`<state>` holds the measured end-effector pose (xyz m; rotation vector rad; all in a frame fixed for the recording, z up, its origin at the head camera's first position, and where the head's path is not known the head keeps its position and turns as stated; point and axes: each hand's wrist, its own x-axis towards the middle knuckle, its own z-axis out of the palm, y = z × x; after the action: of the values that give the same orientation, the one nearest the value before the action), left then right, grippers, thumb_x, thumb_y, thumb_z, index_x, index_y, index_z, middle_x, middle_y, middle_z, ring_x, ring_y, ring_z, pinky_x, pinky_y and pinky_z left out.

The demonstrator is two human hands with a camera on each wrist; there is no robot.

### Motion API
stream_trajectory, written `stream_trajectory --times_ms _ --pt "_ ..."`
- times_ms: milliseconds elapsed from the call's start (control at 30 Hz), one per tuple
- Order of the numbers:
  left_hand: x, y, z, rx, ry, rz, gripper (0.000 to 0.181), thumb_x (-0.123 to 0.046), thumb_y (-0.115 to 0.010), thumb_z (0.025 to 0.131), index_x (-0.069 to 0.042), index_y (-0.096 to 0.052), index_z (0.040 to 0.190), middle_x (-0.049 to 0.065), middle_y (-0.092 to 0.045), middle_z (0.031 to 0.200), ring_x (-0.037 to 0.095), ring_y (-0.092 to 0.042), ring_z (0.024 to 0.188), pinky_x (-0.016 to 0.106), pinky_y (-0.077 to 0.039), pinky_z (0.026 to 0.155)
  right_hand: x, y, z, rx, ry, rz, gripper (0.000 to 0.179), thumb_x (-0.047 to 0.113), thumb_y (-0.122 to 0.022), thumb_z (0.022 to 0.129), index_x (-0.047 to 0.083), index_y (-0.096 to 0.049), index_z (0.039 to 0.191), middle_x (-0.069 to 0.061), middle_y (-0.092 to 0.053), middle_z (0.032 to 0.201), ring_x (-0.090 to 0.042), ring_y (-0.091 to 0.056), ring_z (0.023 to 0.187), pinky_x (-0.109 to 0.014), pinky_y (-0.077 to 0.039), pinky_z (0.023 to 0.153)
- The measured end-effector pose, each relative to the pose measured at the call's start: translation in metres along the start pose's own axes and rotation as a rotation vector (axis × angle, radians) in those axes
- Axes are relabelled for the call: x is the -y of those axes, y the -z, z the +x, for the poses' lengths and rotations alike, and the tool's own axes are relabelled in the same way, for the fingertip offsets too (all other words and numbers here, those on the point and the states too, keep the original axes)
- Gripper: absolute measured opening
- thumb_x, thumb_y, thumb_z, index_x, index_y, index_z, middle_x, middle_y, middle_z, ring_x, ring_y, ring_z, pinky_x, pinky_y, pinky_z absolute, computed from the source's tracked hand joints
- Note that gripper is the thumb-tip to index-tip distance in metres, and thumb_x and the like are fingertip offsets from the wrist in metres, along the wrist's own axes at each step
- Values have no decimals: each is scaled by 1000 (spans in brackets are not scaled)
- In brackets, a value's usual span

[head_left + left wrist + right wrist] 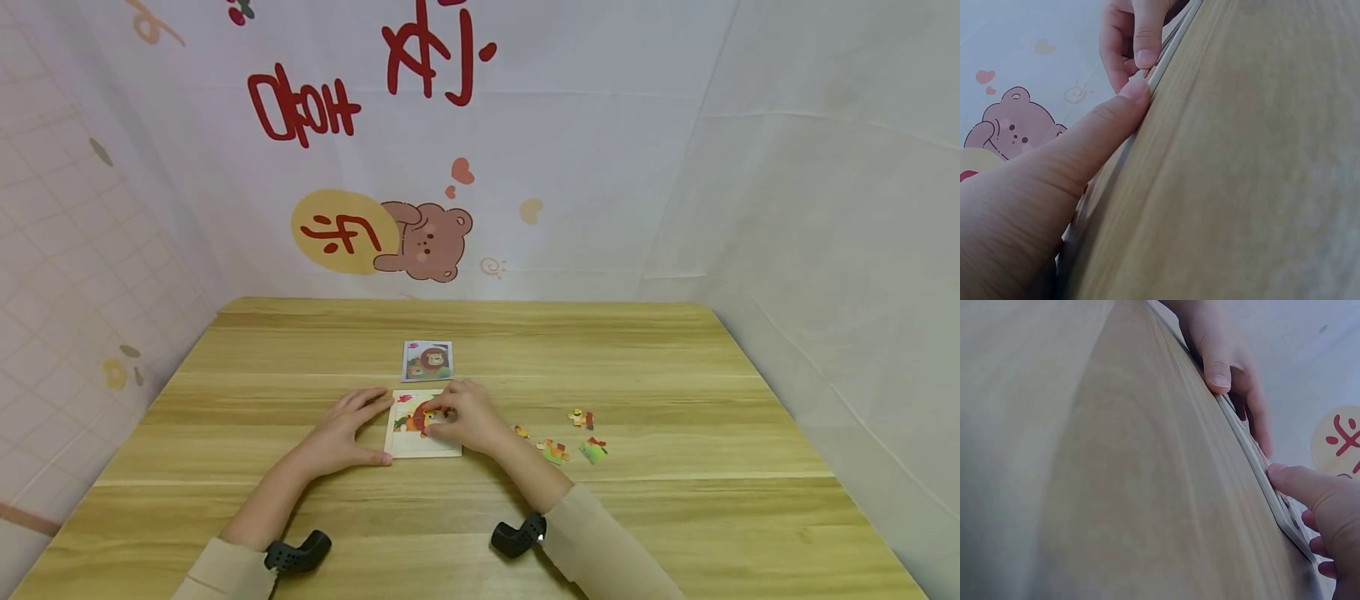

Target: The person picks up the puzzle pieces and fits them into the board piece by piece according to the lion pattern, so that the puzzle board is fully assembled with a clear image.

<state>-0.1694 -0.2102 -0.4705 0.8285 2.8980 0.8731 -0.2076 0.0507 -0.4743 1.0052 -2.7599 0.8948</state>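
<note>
A shallow puzzle board (422, 455) with a pale rim lies on the table, partly filled with lion-picture pieces. At its left side my left hand (337, 442) is spread, the fingers fairly straight. Its thumb touches the lower left corner, and the fingertips rest by the left edge higher up. My right hand (471, 418) reaches over the board from the right. Between its thumb and index finger it pinches a yellow and red puzzle piece (431, 419) at the lion's face. The right hand covers the board's right part. In the right wrist view the board's edge (1254, 459) appears side-on.
A lion picture card (427, 362) lies just behind the board. Several loose pieces lie right of the right forearm, among them a green piece (593, 451), a yellow and red one (581, 418) and an orange-green one (555, 452). A printed white cloth (585, 142) hangs behind the table.
</note>
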Motion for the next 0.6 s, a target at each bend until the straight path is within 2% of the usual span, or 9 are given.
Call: stream_trajectory --times_ms 167,400,600 --pt "1 0 0 11 12 -8 97 -63 -75 68 -12 -45 145 10 -33 151 34 -23 137 63 -22 103 1 -1 1 2 -6 -6 33 38 -82 75 22 -77 104 7 -53 78 -8 -40 71 -24 -33 68" --pt "2 -1 0 -14 -18 10 95 -62 -75 69 -9 -46 143 14 -35 149 38 -25 135 66 -24 100 4 2 2 24 -33 -8 32 39 -80 77 25 -77 105 8 -53 79 -8 -39 72 -25 -31 68" --pt "3 -2 0 4 8 9 97 -65 -74 68 -11 -45 144 11 -34 150 36 -23 137 65 -22 102 6 5 1 3 -25 7 30 37 -80 78 26 -76 105 8 -55 81 -8 -40 74 -27 -32 71"
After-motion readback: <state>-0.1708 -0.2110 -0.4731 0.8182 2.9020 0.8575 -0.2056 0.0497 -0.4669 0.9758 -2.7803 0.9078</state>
